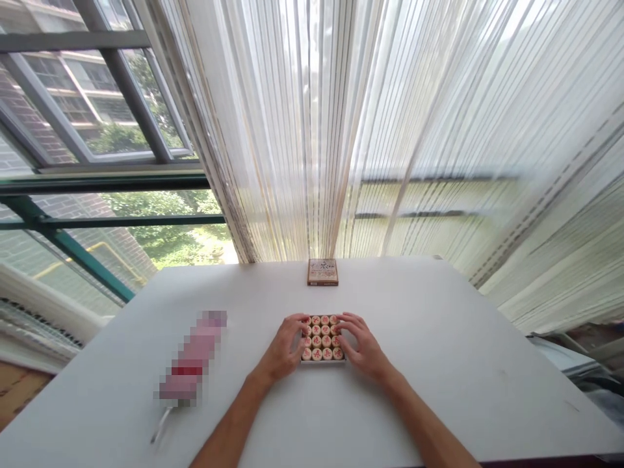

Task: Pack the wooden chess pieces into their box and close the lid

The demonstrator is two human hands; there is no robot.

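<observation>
A shallow tray packed with several round wooden Chinese chess pieces, red characters up, sits at the middle of the white table. My left hand curls against the tray's left side, fingers touching the pieces there. My right hand rests on the right side, fingers bent over the outer pieces. Both hands hold the set between them. A small brown box lid lies flat farther back, near the curtain.
A blurred pink oblong object with a thin cord lies on the table's left part. Sheer striped curtains hang behind the table. A window with dark frames fills the left. The table's right edge drops off near a grey object.
</observation>
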